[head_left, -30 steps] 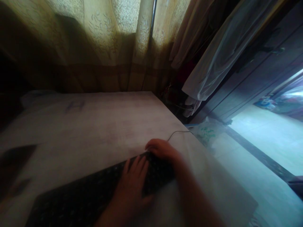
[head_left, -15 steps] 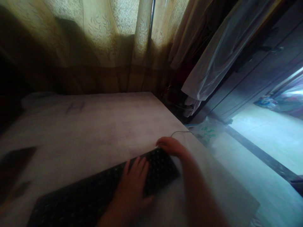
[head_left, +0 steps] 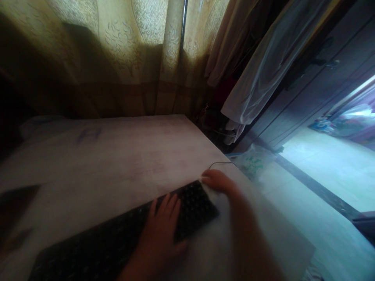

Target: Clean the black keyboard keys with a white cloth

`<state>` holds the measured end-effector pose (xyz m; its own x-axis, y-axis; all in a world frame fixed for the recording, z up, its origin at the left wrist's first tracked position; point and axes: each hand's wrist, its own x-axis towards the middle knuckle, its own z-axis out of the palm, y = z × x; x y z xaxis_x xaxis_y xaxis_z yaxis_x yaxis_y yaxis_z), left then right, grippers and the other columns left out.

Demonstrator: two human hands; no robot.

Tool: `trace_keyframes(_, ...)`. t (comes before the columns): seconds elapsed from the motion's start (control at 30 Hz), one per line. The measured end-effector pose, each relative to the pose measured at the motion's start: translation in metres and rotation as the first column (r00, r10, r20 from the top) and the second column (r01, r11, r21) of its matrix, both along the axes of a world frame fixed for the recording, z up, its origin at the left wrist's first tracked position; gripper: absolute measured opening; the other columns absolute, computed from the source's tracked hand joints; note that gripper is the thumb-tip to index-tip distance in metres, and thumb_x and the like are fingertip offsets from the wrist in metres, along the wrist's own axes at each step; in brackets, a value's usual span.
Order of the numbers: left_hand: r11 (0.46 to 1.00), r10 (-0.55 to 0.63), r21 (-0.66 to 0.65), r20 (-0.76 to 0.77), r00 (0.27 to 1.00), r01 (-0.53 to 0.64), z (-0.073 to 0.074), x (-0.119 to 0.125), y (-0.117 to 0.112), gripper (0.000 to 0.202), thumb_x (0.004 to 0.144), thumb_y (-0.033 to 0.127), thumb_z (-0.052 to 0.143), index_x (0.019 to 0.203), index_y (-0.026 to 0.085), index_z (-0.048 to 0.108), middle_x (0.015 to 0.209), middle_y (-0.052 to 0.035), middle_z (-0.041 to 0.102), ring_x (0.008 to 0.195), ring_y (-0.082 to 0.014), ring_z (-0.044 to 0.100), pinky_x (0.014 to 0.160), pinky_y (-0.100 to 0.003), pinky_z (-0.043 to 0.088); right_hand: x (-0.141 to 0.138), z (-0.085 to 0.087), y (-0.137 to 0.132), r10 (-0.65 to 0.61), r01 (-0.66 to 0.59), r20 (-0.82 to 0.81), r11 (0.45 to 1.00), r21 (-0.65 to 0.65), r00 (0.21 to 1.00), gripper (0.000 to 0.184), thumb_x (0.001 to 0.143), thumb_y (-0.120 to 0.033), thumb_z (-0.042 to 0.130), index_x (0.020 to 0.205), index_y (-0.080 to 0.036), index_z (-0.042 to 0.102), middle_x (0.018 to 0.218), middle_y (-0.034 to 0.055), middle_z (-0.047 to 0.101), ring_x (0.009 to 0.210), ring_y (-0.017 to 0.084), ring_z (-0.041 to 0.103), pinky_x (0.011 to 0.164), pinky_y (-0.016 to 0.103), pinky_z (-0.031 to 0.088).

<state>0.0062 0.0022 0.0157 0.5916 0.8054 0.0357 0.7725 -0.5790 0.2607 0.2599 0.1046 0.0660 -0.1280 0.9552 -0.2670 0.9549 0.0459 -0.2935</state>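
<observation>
A black keyboard (head_left: 102, 242) lies slantwise on a pale, cloth-covered surface (head_left: 117, 156). My left hand (head_left: 162, 224) rests flat on its right half, fingers stretched out over the keys. My right hand (head_left: 218, 181) sits just past the keyboard's far right corner. Its fingers are curled down onto the cloth, and what is under them is hidden. A thin grey cable (head_left: 222, 163) arcs away from that hand toward the surface's right edge.
Patterned beige curtains (head_left: 131, 58) hang behind the surface. Pale fabric (head_left: 263, 74) drapes at the upper right beside a dark cabinet (head_left: 322, 89). A lit tiled floor (head_left: 328, 171) lies below on the right. A dark flat object (head_left: 14, 203) sits at the left edge.
My right hand has slid right, off the keyboard's far corner to just beside it. My left hand stays flat on the keys. The view has shifted slightly.
</observation>
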Motion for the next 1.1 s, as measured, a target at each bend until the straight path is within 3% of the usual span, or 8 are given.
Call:
trace_keyframes(0.5,0.998,0.059,-0.021,-0.075,0.995,-0.06,0.0,0.002,0.009,0.086,0.079,0.05,0.062,0.152,0.013,0.035,0.16,-0.0134,0.031,0.148,-0.0363,0.028,0.118,-0.062,0.023,0.004,0.015,-0.008,-0.027,0.033,0.028,0.97,-0.241,0.999,0.024,0.084,-0.02,0.061,0.101,-0.016,0.077,0.106,0.0113,0.075,0.094,0.025,0.07,0.081,0.03,0.051)
trace_keyframes(0.67,0.998,0.07,-0.002,-0.076,0.995,-0.07,0.001,0.001,0.009,0.085,0.079,0.05,0.063,0.15,0.012,0.038,0.159,-0.0146,0.034,0.147,-0.0376,0.03,0.117,-0.063,0.024,0.009,0.019,-0.014,-0.04,0.039,0.001,0.963,-0.265,0.999,0.021,0.081,-0.021,0.065,0.097,-0.016,0.078,0.108,0.0112,0.074,0.098,0.026,0.068,0.085,0.031,0.051)
trace_keyframes(0.8,0.996,0.089,0.035,-0.077,0.993,-0.086,0.003,0.003,0.012,0.082,0.08,0.05,0.062,0.149,0.011,0.041,0.157,-0.0153,0.038,0.145,-0.0381,0.034,0.116,-0.063,0.027,0.02,0.014,-0.023,-0.058,0.042,-0.061,0.973,-0.228,0.996,0.02,0.08,-0.02,0.064,0.094,-0.017,0.078,0.102,0.0094,0.076,0.091,0.024,0.07,0.082,0.029,0.051)
trace_keyframes(0.93,0.988,0.115,0.115,-0.089,0.989,-0.104,0.003,0.001,0.009,0.075,0.084,0.047,0.06,0.148,0.012,0.042,0.155,-0.0138,0.042,0.142,-0.0364,0.039,0.114,-0.063,0.03,0.028,0.001,-0.036,-0.125,0.116,-0.125,0.99,-0.081,0.984,0.026,0.087,-0.023,0.057,0.103,-0.016,0.076,0.108,0.0106,0.075,0.101,0.025,0.068,0.09,0.032,0.049)
trace_keyframes(1.1,0.951,0.145,0.291,-0.109,0.983,-0.108,-0.011,-0.034,-0.015,0.07,0.087,0.051,0.054,0.146,0.014,0.046,0.151,-0.0141,0.048,0.136,-0.0362,0.048,0.108,-0.061,0.036,0.02,-0.03,-0.057,-0.232,0.257,-0.229,0.963,0.086,0.946,0.031,0.091,-0.023,0.05,0.112,-0.016,0.072,0.113,0.0113,0.074,0.106,0.025,0.067,0.093,0.033,0.047)
